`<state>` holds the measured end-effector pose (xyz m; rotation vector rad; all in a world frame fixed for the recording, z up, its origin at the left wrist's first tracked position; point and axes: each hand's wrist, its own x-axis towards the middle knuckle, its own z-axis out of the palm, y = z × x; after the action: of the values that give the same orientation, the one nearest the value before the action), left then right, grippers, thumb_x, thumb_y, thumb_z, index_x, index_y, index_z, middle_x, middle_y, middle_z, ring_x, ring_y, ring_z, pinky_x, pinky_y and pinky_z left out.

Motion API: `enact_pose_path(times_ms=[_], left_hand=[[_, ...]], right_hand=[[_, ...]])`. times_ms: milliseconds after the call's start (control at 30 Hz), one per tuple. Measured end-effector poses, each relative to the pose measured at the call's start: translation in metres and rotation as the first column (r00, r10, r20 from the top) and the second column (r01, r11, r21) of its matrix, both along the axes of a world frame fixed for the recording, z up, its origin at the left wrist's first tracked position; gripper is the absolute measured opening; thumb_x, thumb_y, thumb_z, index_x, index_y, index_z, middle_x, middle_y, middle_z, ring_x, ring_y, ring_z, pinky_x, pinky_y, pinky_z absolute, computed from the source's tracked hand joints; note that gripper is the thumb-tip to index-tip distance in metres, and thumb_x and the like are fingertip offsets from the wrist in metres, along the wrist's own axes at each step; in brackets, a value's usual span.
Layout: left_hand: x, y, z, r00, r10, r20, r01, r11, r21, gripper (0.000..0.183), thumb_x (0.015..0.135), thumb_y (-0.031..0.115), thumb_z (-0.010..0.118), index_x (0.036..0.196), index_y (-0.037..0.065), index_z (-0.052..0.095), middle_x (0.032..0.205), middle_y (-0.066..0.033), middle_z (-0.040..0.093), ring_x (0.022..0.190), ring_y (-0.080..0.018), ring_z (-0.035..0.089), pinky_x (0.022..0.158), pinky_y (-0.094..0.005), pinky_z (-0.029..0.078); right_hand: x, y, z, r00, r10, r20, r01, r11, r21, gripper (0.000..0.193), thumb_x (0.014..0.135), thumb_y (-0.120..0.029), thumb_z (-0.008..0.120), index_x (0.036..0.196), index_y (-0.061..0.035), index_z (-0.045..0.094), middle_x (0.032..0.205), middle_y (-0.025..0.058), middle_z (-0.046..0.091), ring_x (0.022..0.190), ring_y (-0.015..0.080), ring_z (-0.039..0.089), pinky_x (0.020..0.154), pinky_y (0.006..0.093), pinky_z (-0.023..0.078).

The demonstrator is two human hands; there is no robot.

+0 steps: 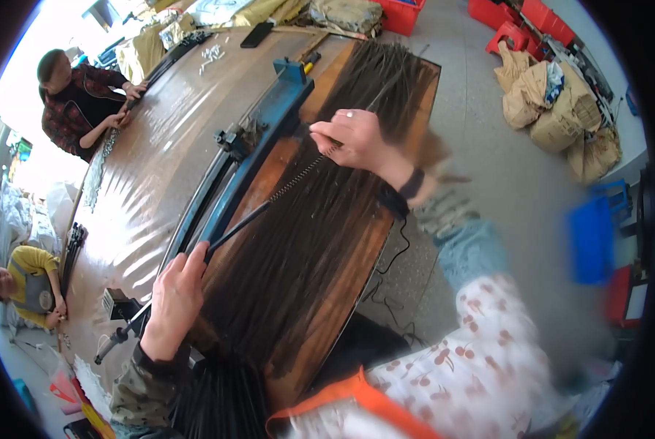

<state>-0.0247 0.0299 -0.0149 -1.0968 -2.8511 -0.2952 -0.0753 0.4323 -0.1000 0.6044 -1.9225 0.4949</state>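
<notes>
A long dark rod (241,225) runs slantwise across the table. My left hand (175,298) is closed around its lower part. Further up, a dark coil spring (296,181) sits around the rod, and my right hand (354,140) grips the spring's upper end in a pinch. A thin rod continues past my right hand toward the far right. Below my left hand, the lower end (113,342) has a dark fitting. Under both hands lies a wide layer of dark thin rods (269,271). Alongside stands a blue metal fixture (258,164) with a clamp-like block.
Two people sit at the left: one in a dark patterned jacket (75,102), one in a yellow top (38,267). Near the far edge lie a black flat object (257,34) and small white pieces (210,55). Brown sacks (554,110) and a blue bin (591,238) stand at right.
</notes>
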Motion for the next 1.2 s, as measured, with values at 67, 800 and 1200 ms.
enact_pose_path(times_ms=[67, 800, 1200], left_hand=[[0.005, 0.0, 0.001, 1.0, 0.003, 0.024, -0.003, 1.0, 0.017, 0.038, 0.092, 0.002, 0.06, 0.129, 0.008, 0.058, 0.084, -0.0169, 0.059, 0.079, -0.0389, 0.063, 0.068, -0.0479, 0.05], [0.056, -0.072, 0.022, 0.974, 0.126, -0.19, -0.151, 0.981, -0.126, 0.03, 0.089, 0.001, 0.064, 0.117, 0.009, 0.065, 0.082, -0.0118, 0.056, 0.079, -0.0302, 0.059, 0.066, -0.0439, 0.048], [0.099, -0.088, 0.033, 0.973, 0.212, -0.089, -0.221, 0.97, -0.104, 0.033, 0.089, 0.002, 0.063, 0.122, 0.008, 0.064, 0.076, -0.0128, 0.055, 0.073, -0.0315, 0.062, 0.065, -0.0441, 0.049]], right_hand=[[-0.001, -0.001, -0.003, 0.996, -0.031, -0.084, 0.027, 0.998, -0.055, 0.018, 0.076, -0.007, 0.078, 0.092, -0.0104, 0.069, 0.068, 0.0051, 0.061, 0.058, 0.0233, 0.061, 0.052, 0.0341, 0.049], [0.023, -0.103, -0.008, 0.692, 0.463, 0.553, -0.301, 0.882, -0.361, 0.019, 0.093, -0.027, 0.071, 0.087, -0.0088, 0.075, 0.083, 0.0021, 0.068, 0.085, 0.0199, 0.058, 0.081, 0.0365, 0.046], [0.046, -0.137, 0.003, 0.602, 0.531, 0.596, -0.428, 0.845, -0.32, 0.017, 0.087, -0.023, 0.078, 0.085, -0.006, 0.073, 0.083, 0.0018, 0.068, 0.085, 0.0195, 0.058, 0.084, 0.0355, 0.046]])
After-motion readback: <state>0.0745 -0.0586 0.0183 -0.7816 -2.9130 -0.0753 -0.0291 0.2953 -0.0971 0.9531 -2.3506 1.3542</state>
